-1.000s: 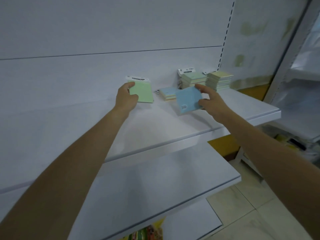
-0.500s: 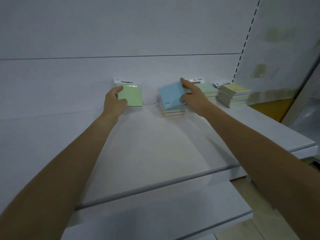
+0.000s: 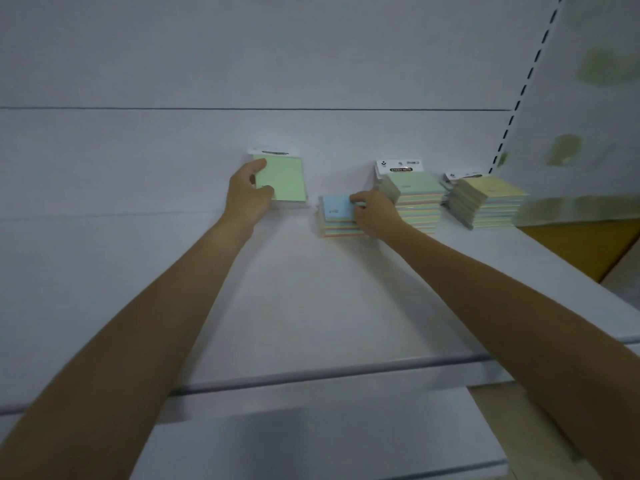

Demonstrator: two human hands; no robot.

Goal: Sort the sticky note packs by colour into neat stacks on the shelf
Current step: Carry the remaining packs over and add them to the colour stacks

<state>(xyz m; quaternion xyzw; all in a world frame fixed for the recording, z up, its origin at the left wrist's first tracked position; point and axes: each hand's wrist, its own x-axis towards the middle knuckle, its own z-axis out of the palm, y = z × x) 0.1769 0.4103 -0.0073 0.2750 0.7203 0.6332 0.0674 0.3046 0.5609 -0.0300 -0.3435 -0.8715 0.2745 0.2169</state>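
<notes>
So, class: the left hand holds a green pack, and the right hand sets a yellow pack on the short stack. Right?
No: in the head view the right hand sets a blue pack, not yellow, on the short stack. The left hand holds a green pack.

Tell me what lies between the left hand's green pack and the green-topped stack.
The short blue-topped stack, gripped by the right hand, lies between the green sticky note pack and the tall green-topped stack.

Left hand (image 3: 250,188) grips green pack (image 3: 284,180); right hand (image 3: 374,214) fingers curled on blue-topped stack (image 3: 337,216).
</notes>
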